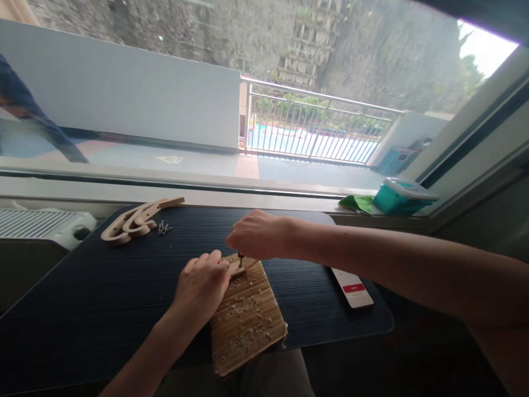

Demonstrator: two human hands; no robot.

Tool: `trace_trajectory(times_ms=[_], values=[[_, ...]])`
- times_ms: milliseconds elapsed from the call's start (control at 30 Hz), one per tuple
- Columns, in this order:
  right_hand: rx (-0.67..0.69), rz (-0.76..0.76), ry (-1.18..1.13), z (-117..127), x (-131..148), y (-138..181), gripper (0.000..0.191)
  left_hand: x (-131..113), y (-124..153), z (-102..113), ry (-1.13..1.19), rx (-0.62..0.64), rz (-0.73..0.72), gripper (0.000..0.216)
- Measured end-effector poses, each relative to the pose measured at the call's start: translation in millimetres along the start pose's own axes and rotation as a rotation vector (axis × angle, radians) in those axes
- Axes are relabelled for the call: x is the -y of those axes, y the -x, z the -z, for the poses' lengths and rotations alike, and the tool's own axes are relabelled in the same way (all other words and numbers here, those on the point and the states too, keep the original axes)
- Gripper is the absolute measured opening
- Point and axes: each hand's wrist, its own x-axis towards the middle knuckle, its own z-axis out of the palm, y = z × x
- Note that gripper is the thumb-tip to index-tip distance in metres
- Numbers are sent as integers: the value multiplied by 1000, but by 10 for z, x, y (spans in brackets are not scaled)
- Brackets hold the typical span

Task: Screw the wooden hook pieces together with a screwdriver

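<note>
On the black, wood-grained worktop [136, 298], a brown rectangular wooden board [248, 325] is laid with its near end projecting past the edge, its ridged face littered with small pale shavings. Near its far end a flat, pale wooden piece [236, 269] is pinned down by the left hand [203, 281], whose fingers are curled over it; how the fingertips meet is hidden. In the right hand [257, 234], closed into a fist, a slim tool with a dark metal shaft [241, 260] is gripped, its tip brought down onto the pale piece; its handle is concealed by the fist. Farther left, curved, pale wooden pieces with drilled holes [142, 219] are set close together, with a small cluster of silvery metal screws [164, 227] scattered just beside them. Under the right forearm, a phone with a lit white screen [353, 292] is partly covered.
</note>
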Motion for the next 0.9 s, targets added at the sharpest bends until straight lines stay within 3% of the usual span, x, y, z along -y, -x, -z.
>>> trace_trajectory(times_ms=[233,433,600,767,900], values=[[-43,39,-21,-144,-27,-81,20,12,-1,-34,-14,4,-1,22],[-35,-114,-127,-148,-36,-174,22,6,-18,-47,-26,0,-4,21],[19,-174,-152,-13,-3,-124,26,12,0,-20,2,0,-19,20],[66,-76,-67,121,-6,1,24,10,-3,-13,3,5,-14,20],[11,58,-25,30,-54,-2,22,11,-17,-41,-16,-8,-11,21]])
